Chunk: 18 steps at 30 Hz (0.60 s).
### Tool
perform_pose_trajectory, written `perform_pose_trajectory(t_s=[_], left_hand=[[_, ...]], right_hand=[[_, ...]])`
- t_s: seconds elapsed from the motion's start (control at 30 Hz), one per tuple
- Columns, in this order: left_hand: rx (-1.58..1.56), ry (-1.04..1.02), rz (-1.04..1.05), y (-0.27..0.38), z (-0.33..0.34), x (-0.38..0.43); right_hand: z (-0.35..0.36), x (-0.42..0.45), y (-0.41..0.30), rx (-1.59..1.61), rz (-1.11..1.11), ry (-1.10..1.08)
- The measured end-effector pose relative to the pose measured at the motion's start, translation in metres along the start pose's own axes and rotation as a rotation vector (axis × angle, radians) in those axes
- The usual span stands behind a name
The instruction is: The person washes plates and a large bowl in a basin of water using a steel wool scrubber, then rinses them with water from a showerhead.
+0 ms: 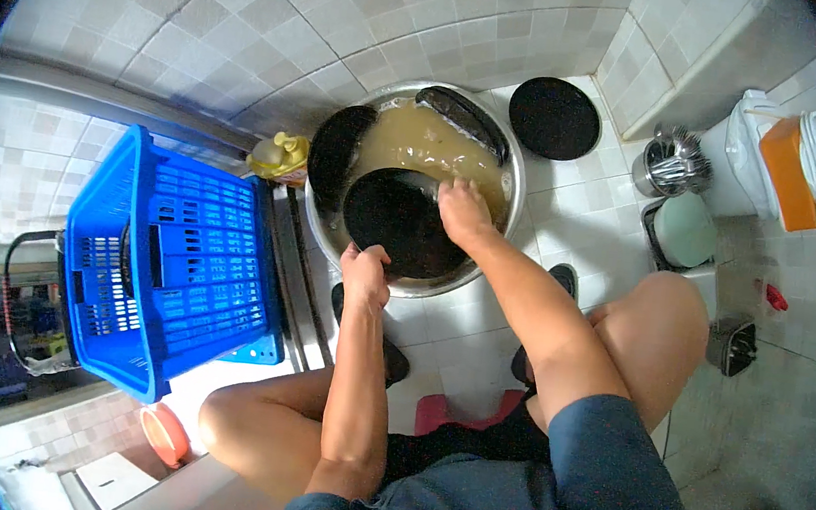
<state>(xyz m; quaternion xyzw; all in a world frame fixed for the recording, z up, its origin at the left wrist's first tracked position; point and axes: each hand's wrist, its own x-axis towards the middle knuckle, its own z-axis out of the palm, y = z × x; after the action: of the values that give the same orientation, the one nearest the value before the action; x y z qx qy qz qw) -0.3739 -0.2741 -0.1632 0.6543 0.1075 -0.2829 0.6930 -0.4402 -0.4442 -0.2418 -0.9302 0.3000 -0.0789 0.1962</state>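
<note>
A round black pan or plate [401,216] is tilted over the near part of a large metal basin [516,199]. My left hand [366,271] grips its near left rim, thumb on the upper face. Against the pan's right side my right hand [464,212] rests with curled fingers; whether it holds a scrubber is hidden. Cloudy yellowish water [406,138] with some foam fills the basin. Another black round piece [341,145] leans at the basin's left, partly under water. A dark oblong piece [465,118] lies along the far right wall, suds on its edge.
A blue plastic crate [204,254] stands tipped at left, by a yellow bottle [280,155]. On the tiled floor at right are a black round plate [554,118], a metal pot of cutlery [671,168] and a pale green plate stack [685,230]. Tiled wall rises behind the basin.
</note>
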Motion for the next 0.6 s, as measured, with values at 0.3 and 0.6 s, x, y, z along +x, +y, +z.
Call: perform_pose_trajectory(t_s=[0.3, 0.6], left_hand=[[0.116, -0.006, -0.146, 0.038, 0.002, -0.048], [0.090, -0.031, -0.049, 0.026, -0.004, -0.051]], right_hand=[[-0.022, 0.041, -0.068, 0.365, -0.306, 0.060], [-0.015, 0.031, -0.034, 0.281, -0.251, 0.102]])
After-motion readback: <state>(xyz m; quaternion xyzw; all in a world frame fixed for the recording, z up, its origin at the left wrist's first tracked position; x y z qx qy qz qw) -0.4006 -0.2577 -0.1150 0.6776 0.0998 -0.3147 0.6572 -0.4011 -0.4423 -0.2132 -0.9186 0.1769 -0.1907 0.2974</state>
